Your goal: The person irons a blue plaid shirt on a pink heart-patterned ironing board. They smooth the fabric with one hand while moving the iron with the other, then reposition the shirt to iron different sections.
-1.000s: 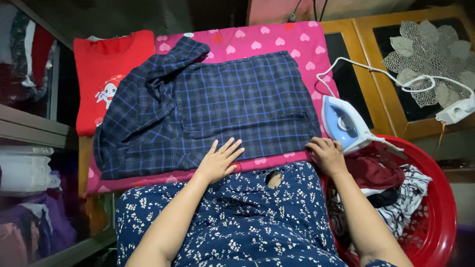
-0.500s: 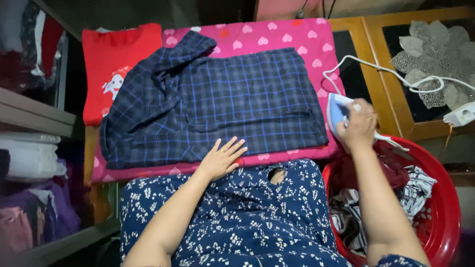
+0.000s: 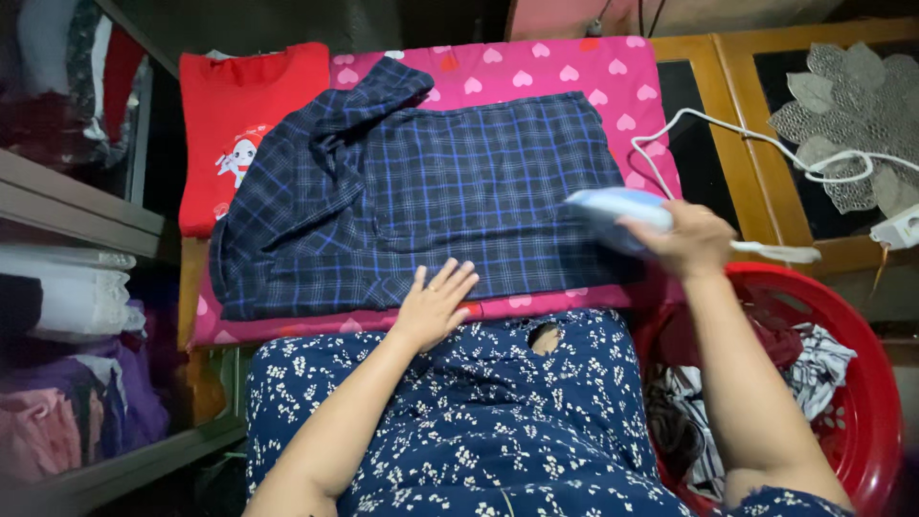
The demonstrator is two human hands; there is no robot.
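Iron [image 3: 613, 213], white and pale blue, blurred by motion, held above the right edge of the plaid shirt [image 3: 431, 201]; the right hand [image 3: 687, 239] is closed around its handle, and whether the soleplate touches the fabric cannot be told. White cord [image 3: 756, 144] trailing from the iron's rear toward the wooden glass-topped cabinet [image 3: 737, 124] on the right, where it meets a white plug adapter [image 3: 900, 230] at the frame's edge. Dark blue plaid shirt spread flat on a pink heart-printed pad [image 3: 574, 67], its sleeve and collar bunched at the upper left. Left hand [image 3: 436, 304] laid flat, fingers spread and gripping nothing, palm down on the shirt's near hem. Red printed T-shirt [image 3: 244, 124] lying at the pad's left end, partly covered by the plaid shirt. Silver leaf-shaped mat [image 3: 842, 105] resting on the cabinet top. Red plastic laundry basket [image 3: 862, 383] standing at the person's right, just beside the pad, holding a striped garment [image 3: 823, 359] among other crumpled clothes. Navy floral dress [image 3: 479, 431] covering the person's lap in the foreground. Shelves of folded clothes [image 3: 67, 287] lining the left side.
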